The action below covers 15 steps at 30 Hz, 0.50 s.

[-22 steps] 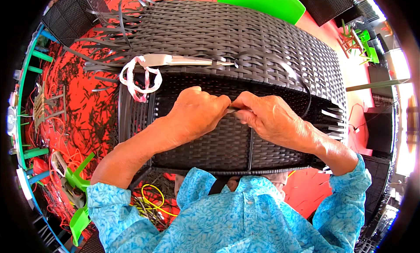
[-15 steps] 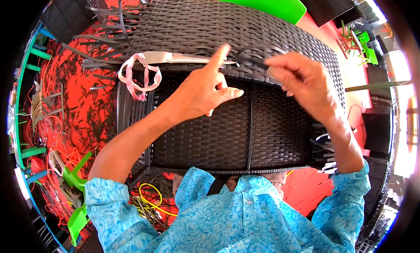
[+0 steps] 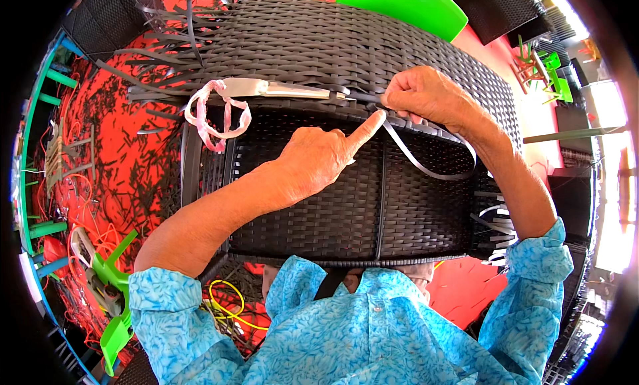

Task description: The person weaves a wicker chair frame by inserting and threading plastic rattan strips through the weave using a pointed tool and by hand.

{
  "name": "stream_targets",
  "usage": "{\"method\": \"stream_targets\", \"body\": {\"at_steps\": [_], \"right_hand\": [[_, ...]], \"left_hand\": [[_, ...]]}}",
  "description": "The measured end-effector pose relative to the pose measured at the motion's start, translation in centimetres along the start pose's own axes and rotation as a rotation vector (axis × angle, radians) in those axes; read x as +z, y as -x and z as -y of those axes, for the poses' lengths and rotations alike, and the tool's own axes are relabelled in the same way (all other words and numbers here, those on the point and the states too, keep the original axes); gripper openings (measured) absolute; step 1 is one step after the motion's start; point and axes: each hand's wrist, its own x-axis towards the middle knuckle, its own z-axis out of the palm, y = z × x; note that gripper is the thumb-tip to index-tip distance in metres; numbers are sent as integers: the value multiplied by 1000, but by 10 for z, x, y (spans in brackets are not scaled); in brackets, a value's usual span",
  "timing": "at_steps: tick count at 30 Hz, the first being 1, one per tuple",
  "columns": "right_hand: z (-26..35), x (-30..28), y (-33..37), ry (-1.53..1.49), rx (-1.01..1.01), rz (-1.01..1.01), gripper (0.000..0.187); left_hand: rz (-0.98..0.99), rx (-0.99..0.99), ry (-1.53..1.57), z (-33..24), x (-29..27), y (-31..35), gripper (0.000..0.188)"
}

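My right hand (image 3: 426, 97) is closed in a pinch on a dark flat weaving strip (image 3: 436, 177) at the front edge of a dark brown woven panel (image 3: 319, 39). The strip's loose length loops down over the lower woven panel (image 3: 313, 218). From the left, my left hand (image 3: 323, 155) reaches in with its index finger stretched out, the fingertip touching the edge beside the strip. Its other fingers are curled, with nothing visible in them. A pair of scissors (image 3: 283, 89), its handle loops wrapped in pink and white material, lies along the edge, points toward my right hand.
Loose strip ends (image 3: 163, 69) stick out at the panel's far left, more (image 3: 496, 225) at its right. A bright green sheet-like piece (image 3: 406, 5) stands behind. Dark cuttings litter the red floor (image 3: 113, 152). Green plastic pieces (image 3: 116, 278) and a yellow cord (image 3: 229, 305) lie lower left.
My right hand has moved left and slightly up to the edge, and the strip's loop now hangs below it. My left hand has lowered, its index fingertip now at the edge.
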Motion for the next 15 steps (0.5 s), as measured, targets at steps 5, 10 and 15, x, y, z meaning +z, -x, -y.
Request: {"method": "stream_targets", "body": {"at_steps": [5,10,15], "right_hand": [[-1,9,-7,-113,51,25,23],[-5,11,-20,-76,60,113,22],[-6,18,-22,223,-238,-54,17]], "left_hand": [[59,24,-32,-1,-2,1,80],[29,13,-40,-4,-10,3,77],[-398,-9,258,10,-24,-1,20]]}}
